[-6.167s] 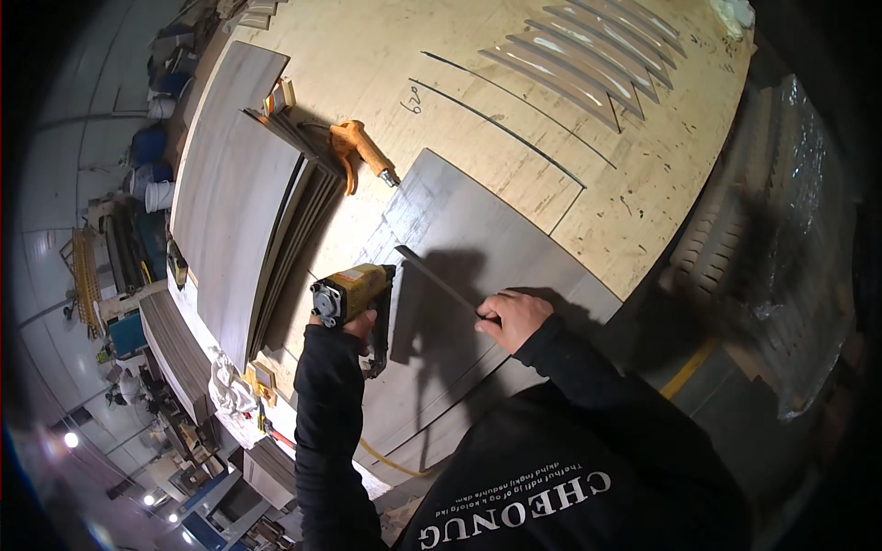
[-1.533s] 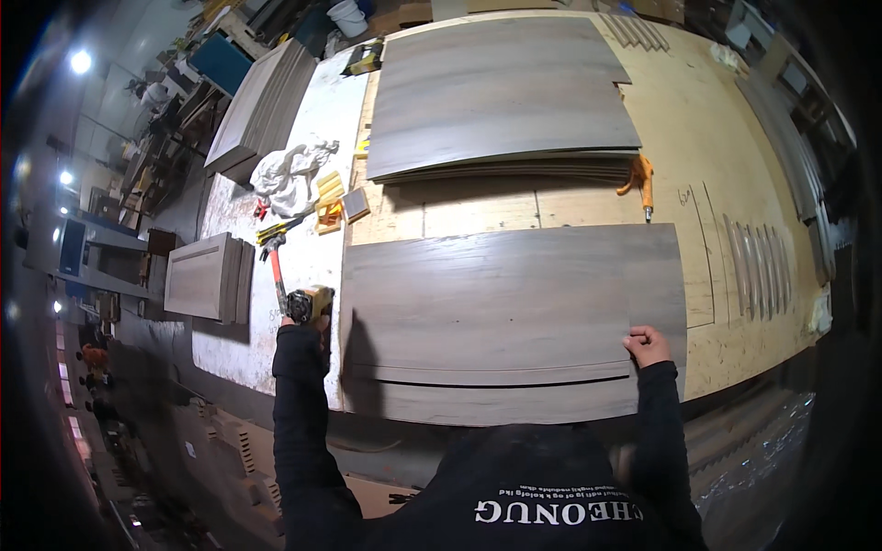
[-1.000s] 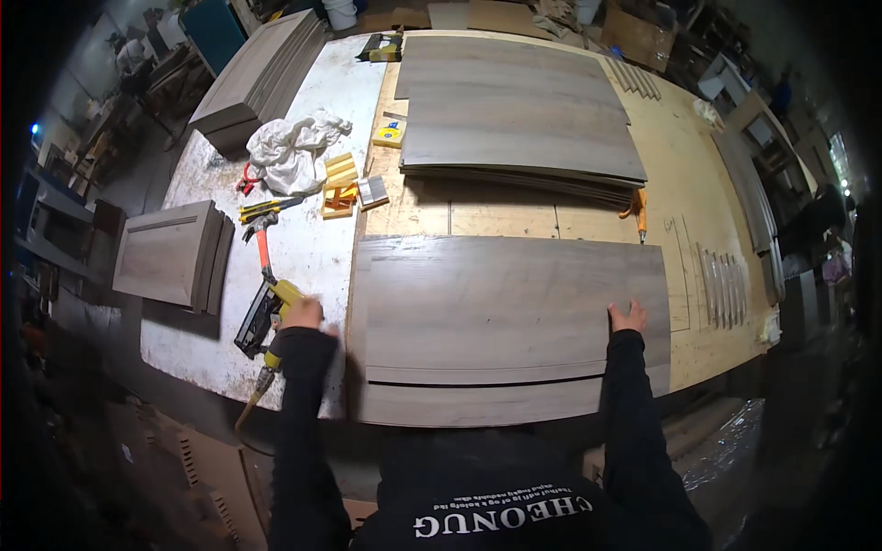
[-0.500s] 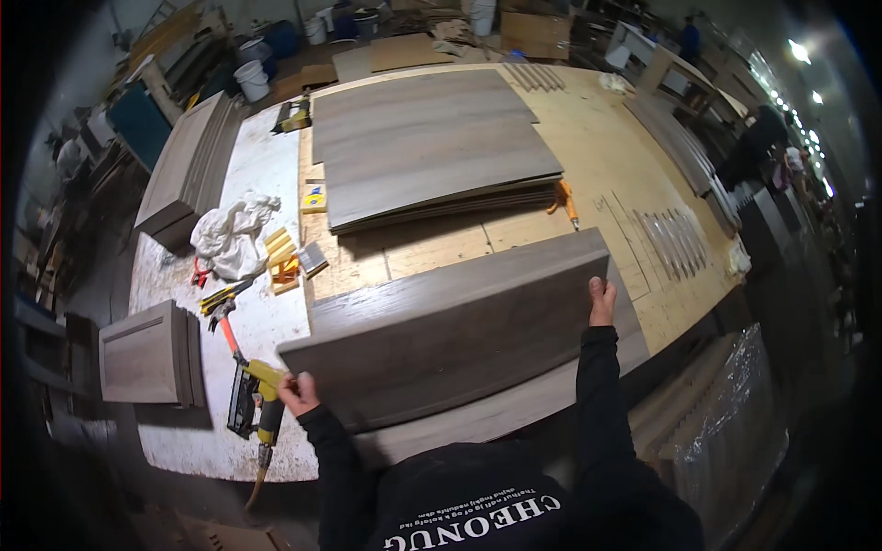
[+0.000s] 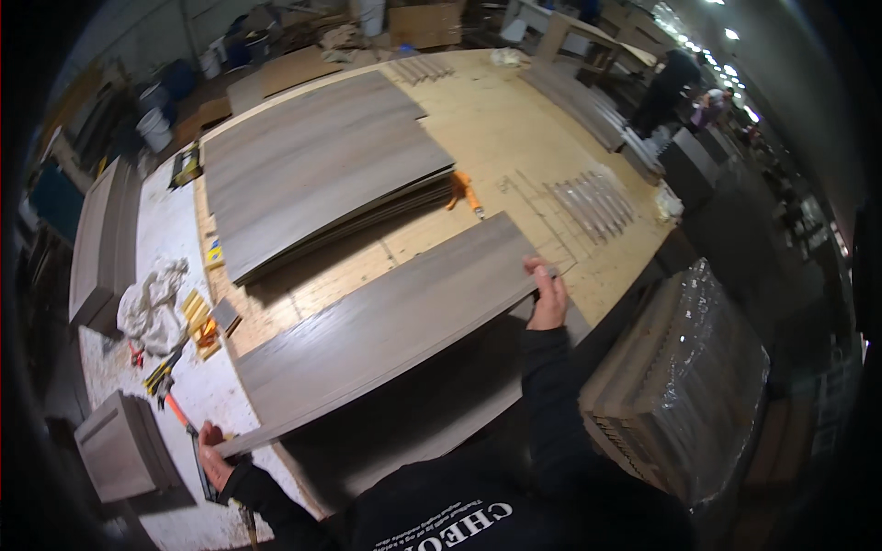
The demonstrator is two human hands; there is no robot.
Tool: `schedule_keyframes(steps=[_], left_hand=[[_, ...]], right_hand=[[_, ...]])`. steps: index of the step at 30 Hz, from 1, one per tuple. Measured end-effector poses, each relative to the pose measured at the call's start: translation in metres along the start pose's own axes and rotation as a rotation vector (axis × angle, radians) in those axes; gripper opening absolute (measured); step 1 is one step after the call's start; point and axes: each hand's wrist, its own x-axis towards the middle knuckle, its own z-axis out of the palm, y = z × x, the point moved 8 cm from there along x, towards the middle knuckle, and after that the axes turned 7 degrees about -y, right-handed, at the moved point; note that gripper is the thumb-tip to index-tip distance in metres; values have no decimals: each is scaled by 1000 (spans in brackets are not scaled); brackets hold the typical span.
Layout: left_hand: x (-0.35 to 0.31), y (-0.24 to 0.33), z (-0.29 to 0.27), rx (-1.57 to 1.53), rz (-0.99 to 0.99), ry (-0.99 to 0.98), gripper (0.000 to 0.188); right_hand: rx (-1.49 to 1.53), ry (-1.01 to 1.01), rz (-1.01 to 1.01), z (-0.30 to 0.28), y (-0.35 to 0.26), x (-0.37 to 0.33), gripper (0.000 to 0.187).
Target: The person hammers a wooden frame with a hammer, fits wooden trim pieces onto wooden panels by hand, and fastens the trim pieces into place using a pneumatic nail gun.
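Observation:
Both my hands grip the ends of a long grey-brown wood board [image 5: 395, 331]. Its broad face is tilted upward, and its near long edge is raised. My left hand [image 5: 217, 456] closes round the near left corner. At the right end my right hand [image 5: 548, 294] grips the edge with the fingers on top. Under the raised edge, in shadow, a similar board surface [image 5: 459, 418] shows. Just beyond the held board lies a stack of large grey-brown panels [image 5: 322, 170]. A hammer with an orange handle [image 5: 179, 413] lies near my left hand.
An orange hand tool [image 5: 467, 195] lies beside the panel stack, near a plastic-wrapped bundle of strips [image 5: 593, 207]. White cloth [image 5: 154, 308] and cabinet doors [image 5: 119, 450] are at left. A plastic-wrapped stack [image 5: 680, 376] stands at right. People [image 5: 669, 92] are farther off.
The board has tipped from its broad side facing me to a flatter tilt, its near edge raised. My right hand now has its fingers over the edge. The view has swung right.

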Motion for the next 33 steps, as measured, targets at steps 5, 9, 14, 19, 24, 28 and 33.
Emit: schedule_keyframes(steps=[5,9,14,19,24,28,33], left_hand=[[7,-16,-18,-11,-48,-73,56],[1,-17,-1,-26,-87,-69,54],[35,-80,-47,166,26,35,48],[31,-26,-42,-92,-69,58,42],[-10,6,17,-266,-398,-411,42],[-39,44,-5,-203,-377,-470,48],[-51,59,-19,-181,-404,-475,57]], right_hand=[[-43,12,-16,-8,-3,-1,29],[-54,-56,15,-18,-6,-4,24],[-186,-83,-55,0,-6,-11,42],[-82,-161,8,10,9,13,38],[376,-641,417,-48,41,-4,75],[464,-756,547,-65,55,-15,85],[201,-579,548,-82,31,-25,70]])
